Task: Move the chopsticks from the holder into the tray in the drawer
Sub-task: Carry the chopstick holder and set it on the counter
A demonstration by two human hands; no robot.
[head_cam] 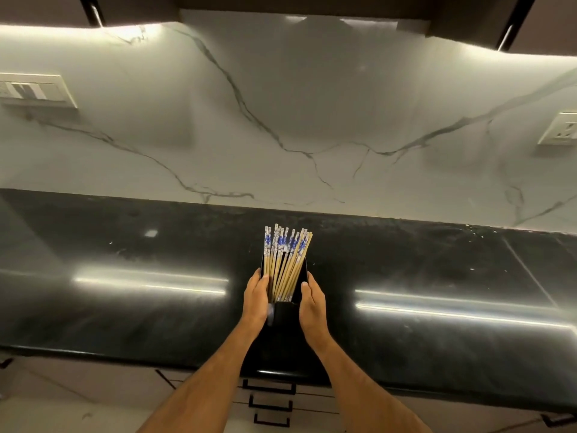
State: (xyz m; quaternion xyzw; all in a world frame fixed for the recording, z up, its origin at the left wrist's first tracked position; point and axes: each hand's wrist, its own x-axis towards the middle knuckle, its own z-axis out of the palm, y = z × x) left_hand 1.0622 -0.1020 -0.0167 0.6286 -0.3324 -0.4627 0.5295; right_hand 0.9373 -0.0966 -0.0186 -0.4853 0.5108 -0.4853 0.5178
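A black rectangular holder [284,314] stands on the dark countertop [125,292], near its front edge. Several wooden chopsticks [285,264] with blue-and-white patterned tops stick up out of it, fanned slightly. My left hand [256,300] presses against the holder's left side and my right hand [312,304] against its right side, so both hands clasp the holder between them. The drawers [270,401] below the counter are closed, and no tray is in view.
A white marble backsplash [281,120] rises behind the counter. A switch panel [34,89] sits on the wall at left and a socket [560,129] at right. Black drawer handles [268,387] show under the counter edge.
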